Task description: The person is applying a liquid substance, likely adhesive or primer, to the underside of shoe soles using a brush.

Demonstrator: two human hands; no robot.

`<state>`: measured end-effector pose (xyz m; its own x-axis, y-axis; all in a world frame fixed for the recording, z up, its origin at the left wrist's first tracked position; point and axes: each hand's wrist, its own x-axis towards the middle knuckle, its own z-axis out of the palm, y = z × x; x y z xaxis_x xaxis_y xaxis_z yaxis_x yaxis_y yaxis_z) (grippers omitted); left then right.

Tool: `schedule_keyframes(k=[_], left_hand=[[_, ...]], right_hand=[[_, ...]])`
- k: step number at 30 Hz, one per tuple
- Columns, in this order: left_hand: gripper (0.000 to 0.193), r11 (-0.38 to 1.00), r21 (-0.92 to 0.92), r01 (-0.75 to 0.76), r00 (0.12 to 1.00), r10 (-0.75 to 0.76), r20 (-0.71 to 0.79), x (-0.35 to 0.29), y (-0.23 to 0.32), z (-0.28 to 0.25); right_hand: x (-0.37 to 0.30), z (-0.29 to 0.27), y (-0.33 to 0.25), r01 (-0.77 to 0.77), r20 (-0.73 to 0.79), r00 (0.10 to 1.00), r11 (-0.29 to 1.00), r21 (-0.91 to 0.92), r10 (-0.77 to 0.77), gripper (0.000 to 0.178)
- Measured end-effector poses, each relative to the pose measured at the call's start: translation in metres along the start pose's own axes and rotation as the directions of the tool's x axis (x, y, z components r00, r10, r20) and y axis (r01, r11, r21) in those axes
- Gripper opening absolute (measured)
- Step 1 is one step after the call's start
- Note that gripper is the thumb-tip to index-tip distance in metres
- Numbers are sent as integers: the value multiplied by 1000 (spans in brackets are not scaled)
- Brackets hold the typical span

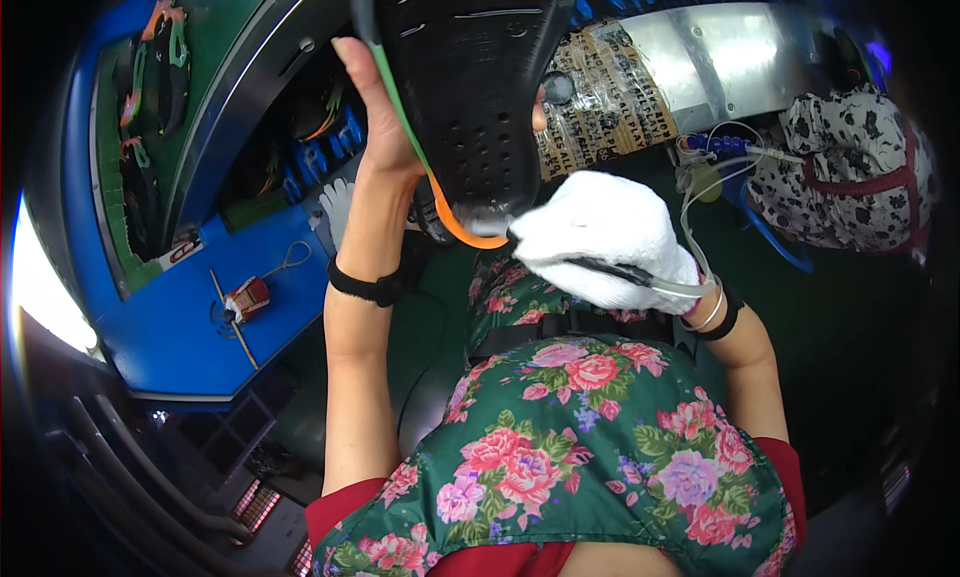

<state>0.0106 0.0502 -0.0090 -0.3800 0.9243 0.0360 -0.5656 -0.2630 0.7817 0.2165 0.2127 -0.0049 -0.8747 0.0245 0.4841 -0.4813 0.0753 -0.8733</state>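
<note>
Black sole, clasped by our left hand, may slip if our right hand, clutching a tool, pushes.

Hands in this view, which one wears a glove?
The right hand: it wears a white glove, while the left hand, holding the black sole, is bare.
</note>
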Motion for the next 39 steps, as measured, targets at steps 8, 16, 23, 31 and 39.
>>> schedule_keyframes(k=[8, 16, 23, 31, 39], left_hand=[[134, 986, -66, 152, 983, -157, -91, -2, 0, -8], [119, 961, -6, 278, 948, -275, -163, 1, -11, -18], [98, 816, 260, 515, 811, -366, -457, 3, -3, 0], [106, 664, 346, 663, 709, -409, -574, 4, -7, 7], [111, 774, -612, 162, 919, -345, -192, -23, -40, -17]], right_hand=[[6, -6, 6, 53, -35, 998, 992, -113, -57, 27], [4, -12, 6, -83, 117, 991, 973, 214, 59, 15], [15, -15, 10, 57, 308, 948, 994, 93, -83, 18], [24, -22, 16, 135, 444, 884, 990, 52, -144, 21], [25, -38, 2, -424, -184, 866, 878, 221, 465, 22]])
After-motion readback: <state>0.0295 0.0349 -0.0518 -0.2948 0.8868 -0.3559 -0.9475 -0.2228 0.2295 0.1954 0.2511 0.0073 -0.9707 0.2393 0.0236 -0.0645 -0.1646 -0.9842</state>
